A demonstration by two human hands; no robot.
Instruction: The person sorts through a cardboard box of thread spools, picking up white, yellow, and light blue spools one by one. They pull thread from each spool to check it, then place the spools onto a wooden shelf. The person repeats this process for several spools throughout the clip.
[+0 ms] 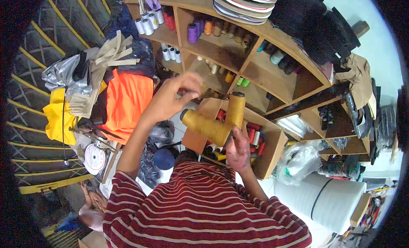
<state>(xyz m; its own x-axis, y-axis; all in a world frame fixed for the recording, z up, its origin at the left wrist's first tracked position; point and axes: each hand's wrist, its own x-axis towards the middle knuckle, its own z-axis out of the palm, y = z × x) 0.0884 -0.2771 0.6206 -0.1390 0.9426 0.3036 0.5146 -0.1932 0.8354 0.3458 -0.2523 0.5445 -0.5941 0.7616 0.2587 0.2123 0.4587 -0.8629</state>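
Observation:
My right hand [238, 151] is closed on two cones of golden-yellow thread. One thread cone [235, 109] stands nearly upright above the fingers, its dark end on top. The other thread cone [204, 126] lies tilted across to the left, its dark end toward my left hand. My left hand [177, 94] is raised just above that end, apart from it. Its fingers are curved and slightly blurred, with a gap to the thumb and nothing visible between them. Below the cones is an open cardboard box [272, 156] holding several red, white and yellow thread spools.
Ahead stands a wooden shelf [208, 47] with thread cones in its compartments and stacked cap brims [245, 7] on top. Orange fabric [128, 103] lies to the left. A white foam roll [324, 203] is at right, near a clear plastic bag [298, 162]. Another person [91, 216] is at lower left.

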